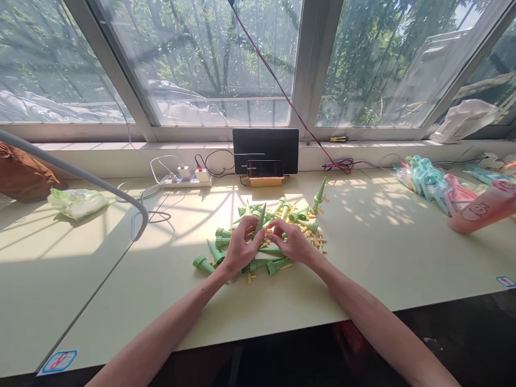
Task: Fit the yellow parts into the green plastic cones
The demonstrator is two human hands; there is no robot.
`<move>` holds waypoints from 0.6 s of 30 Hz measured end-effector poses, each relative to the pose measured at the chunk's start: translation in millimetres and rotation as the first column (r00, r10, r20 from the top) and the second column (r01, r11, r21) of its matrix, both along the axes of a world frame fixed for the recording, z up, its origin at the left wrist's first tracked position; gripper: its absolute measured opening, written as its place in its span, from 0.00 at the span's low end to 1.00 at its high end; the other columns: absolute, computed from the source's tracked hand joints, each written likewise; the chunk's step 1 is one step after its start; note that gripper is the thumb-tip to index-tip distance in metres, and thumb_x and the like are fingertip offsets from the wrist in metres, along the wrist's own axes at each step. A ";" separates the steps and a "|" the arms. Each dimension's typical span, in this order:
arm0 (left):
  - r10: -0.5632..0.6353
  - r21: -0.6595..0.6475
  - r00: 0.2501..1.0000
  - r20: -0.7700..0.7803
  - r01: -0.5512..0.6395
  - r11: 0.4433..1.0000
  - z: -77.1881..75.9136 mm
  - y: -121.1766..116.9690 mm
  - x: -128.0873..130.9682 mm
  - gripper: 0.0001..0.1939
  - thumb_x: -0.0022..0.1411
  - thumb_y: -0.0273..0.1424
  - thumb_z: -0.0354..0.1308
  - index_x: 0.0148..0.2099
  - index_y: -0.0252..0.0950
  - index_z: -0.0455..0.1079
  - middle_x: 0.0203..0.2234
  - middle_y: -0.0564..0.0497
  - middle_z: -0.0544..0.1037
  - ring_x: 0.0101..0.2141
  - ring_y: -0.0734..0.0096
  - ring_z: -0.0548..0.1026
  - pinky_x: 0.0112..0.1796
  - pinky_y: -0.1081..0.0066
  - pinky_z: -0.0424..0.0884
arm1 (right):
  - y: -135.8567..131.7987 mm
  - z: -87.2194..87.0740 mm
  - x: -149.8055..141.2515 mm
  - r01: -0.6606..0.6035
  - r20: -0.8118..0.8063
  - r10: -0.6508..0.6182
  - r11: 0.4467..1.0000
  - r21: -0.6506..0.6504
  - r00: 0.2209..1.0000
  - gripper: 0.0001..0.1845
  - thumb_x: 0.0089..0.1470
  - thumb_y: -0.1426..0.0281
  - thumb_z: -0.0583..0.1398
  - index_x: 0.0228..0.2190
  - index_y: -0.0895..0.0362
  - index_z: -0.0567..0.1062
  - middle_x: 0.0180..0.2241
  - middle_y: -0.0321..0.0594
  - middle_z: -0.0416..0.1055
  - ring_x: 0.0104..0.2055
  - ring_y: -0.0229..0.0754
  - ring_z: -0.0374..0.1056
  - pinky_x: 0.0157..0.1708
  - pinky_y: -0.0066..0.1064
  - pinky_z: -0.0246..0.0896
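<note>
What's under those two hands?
Below the left hand and right hand, you can see green spikes and yellow pieces on the table. Whatever lies right beneath the hands is covered, so I can't tell what's there.

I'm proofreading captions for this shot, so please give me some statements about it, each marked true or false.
1. The left hand holds a green spike with its tip up. True.
2. The pink cup is left of the pile of green and yellow pieces. False: it is to the right of the pile.
3. A phone stands in front of a larger dark screen. True.
4. The power strip is right of the dark screen. False: it is to the left.
5. The right hand rests on the windowsill. False: it is over the pile, beside the left hand.
6. Yellow pieces lie among the green ones. True.
</note>
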State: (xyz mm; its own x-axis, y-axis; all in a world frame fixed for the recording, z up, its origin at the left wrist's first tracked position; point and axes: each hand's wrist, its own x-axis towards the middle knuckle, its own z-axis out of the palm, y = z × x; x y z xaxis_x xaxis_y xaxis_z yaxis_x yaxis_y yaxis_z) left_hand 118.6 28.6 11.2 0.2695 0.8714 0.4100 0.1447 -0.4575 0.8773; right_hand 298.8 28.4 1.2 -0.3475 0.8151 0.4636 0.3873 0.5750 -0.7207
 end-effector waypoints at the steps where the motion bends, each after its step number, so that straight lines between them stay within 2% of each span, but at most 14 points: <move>1: 0.005 0.002 1.000 -0.003 -0.005 1.000 0.1 -0.1 0.1 0.10 0.65 0.33 0.56 0.47 0.38 0.61 0.34 0.51 0.72 0.34 0.72 0.75 0.37 0.69 0.75 | -0.1 0.1 -0.1 0.000 -0.001 0.000 1.000 0.009 1.000 0.08 0.62 0.65 0.57 0.40 0.56 0.70 0.23 0.32 0.68 0.25 0.36 0.62 0.29 0.28 0.59; 7: 0.024 0.049 0.999 -0.024 -0.023 0.999 -0.6 0.3 0.4 0.10 0.65 0.34 0.56 0.47 0.38 0.62 0.34 0.52 0.72 0.34 0.72 0.75 0.38 0.69 0.75 | -1.2 2.2 -0.6 -0.006 0.010 0.006 1.000 -0.004 1.000 0.08 0.63 0.65 0.55 0.36 0.55 0.71 0.24 0.34 0.70 0.25 0.36 0.63 0.29 0.28 0.59; 14: 0.075 0.116 0.994 -0.078 -0.066 0.991 -2.2 1.3 -0.6 0.09 0.65 0.34 0.56 0.46 0.38 0.63 0.35 0.52 0.70 0.36 0.73 0.73 0.41 0.69 0.74 | -0.2 0.8 -0.2 -0.019 -0.011 0.018 0.997 -0.070 1.000 0.12 0.63 0.62 0.54 0.34 0.56 0.71 0.22 0.33 0.66 0.24 0.36 0.59 0.26 0.27 0.55; 18: 0.070 0.100 0.995 -0.077 -0.062 0.993 -3.8 1.8 -1.4 0.09 0.65 0.33 0.56 0.46 0.37 0.63 0.36 0.51 0.71 0.38 0.70 0.74 0.43 0.67 0.74 | 0.8 0.2 -0.4 -0.018 -0.021 0.017 0.997 -0.076 1.000 0.12 0.63 0.62 0.54 0.33 0.56 0.71 0.22 0.32 0.64 0.24 0.35 0.57 0.26 0.26 0.53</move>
